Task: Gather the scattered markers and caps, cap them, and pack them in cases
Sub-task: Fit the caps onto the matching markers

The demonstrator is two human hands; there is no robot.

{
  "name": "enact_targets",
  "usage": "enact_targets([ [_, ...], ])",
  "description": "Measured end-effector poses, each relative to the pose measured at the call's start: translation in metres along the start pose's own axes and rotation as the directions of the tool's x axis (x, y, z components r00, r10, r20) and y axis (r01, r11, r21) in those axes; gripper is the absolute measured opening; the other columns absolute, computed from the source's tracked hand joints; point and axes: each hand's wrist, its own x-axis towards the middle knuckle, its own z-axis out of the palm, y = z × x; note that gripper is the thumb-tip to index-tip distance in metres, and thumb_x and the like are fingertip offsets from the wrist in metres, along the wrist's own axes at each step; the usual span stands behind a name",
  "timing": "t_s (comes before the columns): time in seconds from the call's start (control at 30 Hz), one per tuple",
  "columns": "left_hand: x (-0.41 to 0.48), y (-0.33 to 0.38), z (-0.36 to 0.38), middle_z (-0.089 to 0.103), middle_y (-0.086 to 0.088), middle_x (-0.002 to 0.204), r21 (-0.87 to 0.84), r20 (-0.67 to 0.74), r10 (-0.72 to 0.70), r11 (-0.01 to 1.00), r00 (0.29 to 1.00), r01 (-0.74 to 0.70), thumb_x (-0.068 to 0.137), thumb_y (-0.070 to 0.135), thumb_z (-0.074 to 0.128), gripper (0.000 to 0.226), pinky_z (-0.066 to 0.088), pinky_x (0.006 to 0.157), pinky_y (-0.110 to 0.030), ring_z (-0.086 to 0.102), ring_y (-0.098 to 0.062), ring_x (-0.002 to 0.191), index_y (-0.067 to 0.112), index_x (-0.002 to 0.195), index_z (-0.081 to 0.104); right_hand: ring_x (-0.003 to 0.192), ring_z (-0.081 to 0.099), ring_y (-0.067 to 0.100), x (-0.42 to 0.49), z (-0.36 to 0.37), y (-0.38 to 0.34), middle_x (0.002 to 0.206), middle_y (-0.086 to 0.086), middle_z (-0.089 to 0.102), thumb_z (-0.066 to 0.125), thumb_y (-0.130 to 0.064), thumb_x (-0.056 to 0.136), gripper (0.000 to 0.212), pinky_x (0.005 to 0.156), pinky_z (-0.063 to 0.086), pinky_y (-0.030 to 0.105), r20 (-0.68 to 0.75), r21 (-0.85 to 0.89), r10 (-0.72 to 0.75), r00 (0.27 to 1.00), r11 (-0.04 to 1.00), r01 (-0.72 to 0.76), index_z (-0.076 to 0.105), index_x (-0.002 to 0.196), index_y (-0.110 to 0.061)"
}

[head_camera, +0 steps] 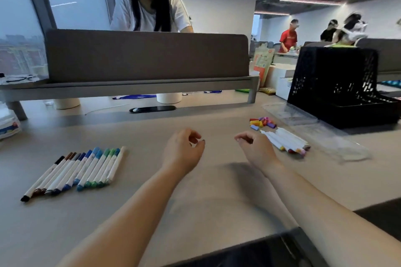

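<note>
White colour-tipped markers (76,171) in row, left hand (183,150), right hand (256,148), fingers (193,134) loosely curled, empty

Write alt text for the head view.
The empty left hand and right hand hover over a desk, between a row of capped markers on the left and uncapped markers beside loose caps on the right.

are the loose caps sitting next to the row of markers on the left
No, the loose caps lie at the right, just beyond the smaller marker pile.
</note>
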Motion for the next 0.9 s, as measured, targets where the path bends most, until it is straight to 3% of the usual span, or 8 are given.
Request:
enact_targets([
  [0.13,0.011,0.025,0.047,0.057,0.008,0.089,-0.108,0.086,0.003,0.994,0.996,0.007,0.089,0.028,0.061,0.012,0.044,0.074,-0.024,0.053,-0.012,0.083,0.022,0.099,0.058,0.086,0.056,0.015,0.001,-0.037,0.03,0.095,0.0,0.065,0.056,-0.012,0.093,0.017,0.079,0.042,0.026,-0.115,-0.032,0.034,0.993,0.999,-0.038,0.07,0.101,-0.015],
  [0.27,0.037,0.04,0.097,0.054,0.003,0.089,-0.204,0.153,0.014,0.979,0.988,0.018,0.091,0.02,0.059,0.014,0.036,0.058,-0.008,0.049,-0.009,0.073,0.014,0.104,0.059,0.081,0.055,0.011,0.024,-0.069,0.048,0.091,-0.005,0.064,0.061,-0.014,0.09,0.012,0.067,0.039,0.021,-0.2,-0.038,-0.009,0.98,0.999,0.001,0.071,0.096,-0.017],
  [0.37,0.065,0.047,0.137,0.053,0.001,0.092,-0.232,0.207,0.005,0.972,0.978,0.044,0.092,0.017,0.057,0.01,0.038,0.064,-0.02,0.048,-0.011,0.075,0.017,0.102,0.057,0.075,0.054,0.003,0.059,-0.088,0.058,0.084,-0.011,0.062,0.06,-0.01,0.09,0.013,0.063,0.039,0.011,-0.226,-0.049,-0.054,0.973,0.998,0.044,0.07,0.09,-0.02],
  [0.5,0.101,0.051,0.176,0.052,0.001,0.093,-0.249,0.224,0.002,0.967,0.975,0.055,0.092,0.016,0.056,0.009,0.044,0.078,-0.028,0.049,-0.013,0.078,0.024,0.097,0.054,0.081,0.057,0.015,0.104,-0.11,0.075,0.081,-0.004,0.063,0.066,-0.011,0.087,0.008,0.072,0.046,0.027,-0.071,-0.149,-0.006,0.997,0.989,-0.004,0.069,0.085,-0.018],
  [0.6,0.115,0.049,0.194,0.056,0.001,0.104,-0.182,0.252,-0.024,0.981,0.968,0.072,0.093,0.019,0.054,0.015,0.048,0.089,-0.034,0.054,-0.016,0.09,0.027,0.106,0.057,0.08,0.059,0.016,0.121,-0.121,0.088,0.078,-0.004,0.064,0.07,-0.015,0.084,0.009,0.075,0.048,0.034,0.036,-0.218,0.057,0.998,0.975,-0.048,0.068,0.077,-0.02],
  [0.7,0.117,0.047,0.205,0.051,0.0,0.126,-0.033,0.261,-0.007,0.999,0.965,0.016,0.095,0.019,0.048,0.036,0.042,0.102,-0.041,0.052,-0.02,0.113,0.031,0.128,0.052,0.067,0.052,0.005,0.123,-0.121,0.101,0.068,-0.011,0.059,0.07,-0.015,0.083,0.019,0.06,0.039,0.021,0.063,-0.199,0.041,0.997,0.98,-0.027,0.066,0.068,-0.025],
  [0.8,0.12,0.053,0.208,0.035,0.002,0.146,0.12,0.287,0.08,0.986,0.955,-0.119,0.098,0.017,0.041,0.046,0.029,0.112,-0.039,0.037,-0.021,0.132,0.033,0.141,0.04,0.073,0.055,0.007,0.118,-0.117,0.108,0.077,-0.006,0.064,0.071,-0.024,0.083,0.009,0.063,0.042,0.024,0.109,-0.187,0.052,0.993,0.982,-0.031,0.07,0.075,-0.024],
  [0.9,0.122,0.063,0.212,0.022,0.011,0.155,0.242,0.313,0.097,0.954,0.945,-0.178,0.1,0.021,0.035,0.049,0.024,0.113,-0.035,0.03,-0.021,0.136,0.038,0.145,0.03,0.077,0.055,0.011,0.112,-0.117,0.112,0.083,-0.002,0.066,0.073,-0.033,0.081,0.012,0.07,0.045,0.03,0.151,-0.202,0.038,0.988,0.979,-0.007,0.072,0.083,-0.021],
])
